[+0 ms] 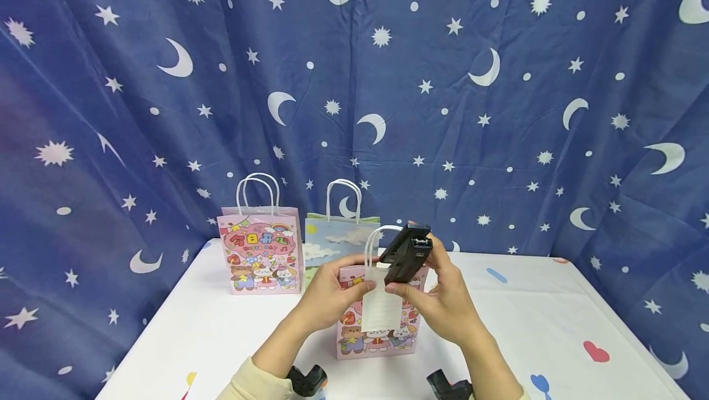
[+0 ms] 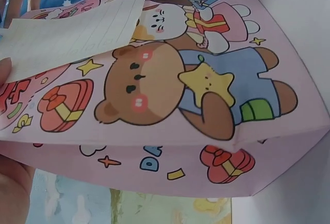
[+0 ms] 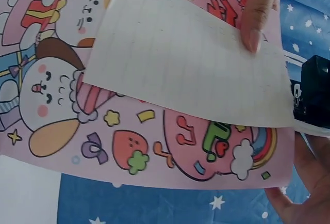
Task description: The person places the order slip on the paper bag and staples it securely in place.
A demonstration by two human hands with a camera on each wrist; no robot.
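A pink paper gift bag [image 1: 349, 341] with cartoon animals stands upright on the table in front of me. Against its upper front lies a lined white paper card [image 1: 381, 314], also seen as a ruled sheet in the right wrist view [image 3: 175, 59]. My left hand [image 1: 332, 295] pinches the card and the bag's upper left edge, thumb in front and fingers behind. A black stapler [image 1: 408, 255] is gripped by my right hand [image 1: 443, 298] at the bag's top edge, beside the white handles [image 1: 370, 246]. My right thumb lies at the card's upper right corner.
Behind, at the left, stands a matching pink bag [image 1: 260, 264]. Next to it is a blue and green bag [image 1: 324, 243], partly hidden by the front bag. The white table [image 1: 532, 326] carries coloured prints and ends at a blue starry curtain [image 1: 354, 111].
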